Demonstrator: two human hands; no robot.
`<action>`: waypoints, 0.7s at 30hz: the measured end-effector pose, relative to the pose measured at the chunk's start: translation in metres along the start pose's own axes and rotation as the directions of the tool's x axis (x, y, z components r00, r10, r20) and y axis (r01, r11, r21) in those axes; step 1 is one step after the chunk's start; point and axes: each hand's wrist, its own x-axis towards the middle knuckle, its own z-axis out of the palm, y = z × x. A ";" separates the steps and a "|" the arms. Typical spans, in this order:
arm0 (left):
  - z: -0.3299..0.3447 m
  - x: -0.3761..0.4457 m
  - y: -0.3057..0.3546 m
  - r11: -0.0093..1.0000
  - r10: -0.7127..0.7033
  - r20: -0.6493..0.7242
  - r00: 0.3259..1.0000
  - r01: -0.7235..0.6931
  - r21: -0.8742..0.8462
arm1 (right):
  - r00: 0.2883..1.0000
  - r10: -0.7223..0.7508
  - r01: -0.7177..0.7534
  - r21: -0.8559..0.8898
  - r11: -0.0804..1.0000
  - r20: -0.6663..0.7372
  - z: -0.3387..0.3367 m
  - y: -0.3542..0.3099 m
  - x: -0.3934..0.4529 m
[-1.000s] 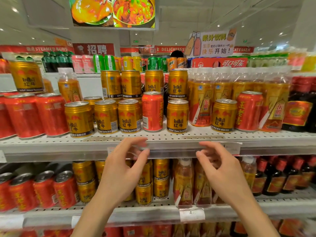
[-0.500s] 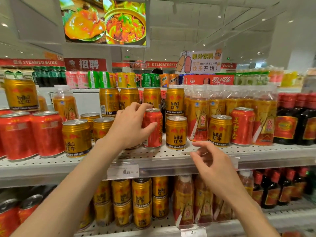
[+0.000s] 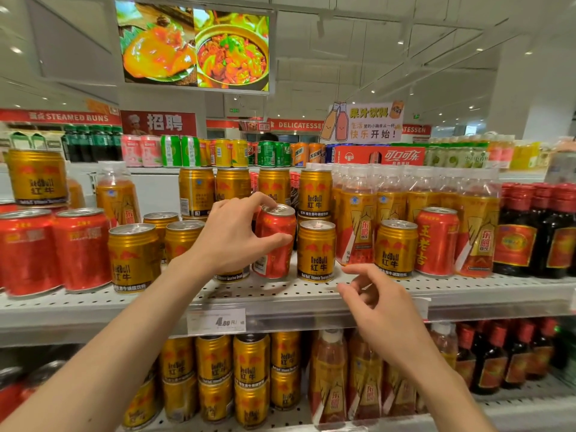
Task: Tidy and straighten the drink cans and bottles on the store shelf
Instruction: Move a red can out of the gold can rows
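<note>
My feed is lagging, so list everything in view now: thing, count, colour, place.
red can: one, red, tilted, middle shelf, in left hand
red cans: several, red, shelf left
lone red can: one, red, shelf right
gold cans: many, gold, middle and lower shelves
bottles: many, orange, behind cans
dark bottles: several, dark, far right
price tag: one, white, shelf edge
left hand: fingers around red can
right hand: empty, at shelf edge

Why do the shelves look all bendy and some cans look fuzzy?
In the head view, the wide-angle lens bows the shelf edge and stretches the corners; the red cans at far left are smeared and soft, while the gold can in the middle reads sharp; the red can in the left hand is slightly blurred; ceiling lights glint off can tops.
</note>
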 end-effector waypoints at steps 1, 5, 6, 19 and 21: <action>0.000 -0.003 0.002 1.000 -0.004 -0.021 1.000 0.003 -0.006 | 1.000 -0.001 0.001 0.000 1.000 0.002 0.000 -0.001 0.000; -0.004 -0.014 0.001 0.993 -0.014 -0.091 0.996 0.003 -0.114 | 0.999 -0.041 0.041 -0.024 0.999 0.013 0.002 -0.009 0.005; -0.006 -0.016 0.001 0.988 -0.018 -0.092 0.996 0.004 -0.153 | 0.998 -0.054 0.054 -0.026 0.998 0.024 0.004 -0.012 0.007; -0.026 -0.069 -0.013 0.787 -0.121 -0.057 0.991 0.061 -0.614 | 0.963 -0.097 0.051 0.183 0.982 0.252 0.043 -0.055 -0.006; -0.026 -0.077 -0.022 0.771 -0.126 -0.044 0.991 0.070 -0.633 | 0.960 -0.088 0.034 0.199 0.979 0.266 0.049 -0.057 -0.011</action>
